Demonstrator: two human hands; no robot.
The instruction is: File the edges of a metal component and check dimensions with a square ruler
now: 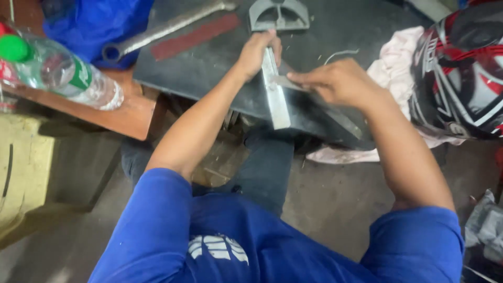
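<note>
On the dark worktop (209, 68), near its front edge, your left hand (258, 51) is closed around the top of a grey metal bar (276, 99). The bar runs from that hand down toward you and ends just at the edge, so your grip at the far end seems meant to pin it flat and keep it from sliding.

Your right hand (338, 81) comes in from the right of the bar, fingers pinched narrow on a thin flat metal piece (285, 82) whose tip touches the bar's side about halfway along. Held low and nearly level like that, it looks placed to work along the bar's face. I cannot tell what kind of tool or strip it is.

Beyond the bar, at the worktop's back, lies a grey arched metal part (277, 15), and left of it a long wrench (162, 29) beside a red strip (196, 36), all out of the way of your hands. A thin wire (340, 52) curls just past your right hand.

Right of the bar, a pink cloth (398, 68) lies under a red, black and white helmet (461, 68). Far left of the bar, a clear bottle (63, 71) with a green cap lies on its side on a wooden board (120, 115).
</note>
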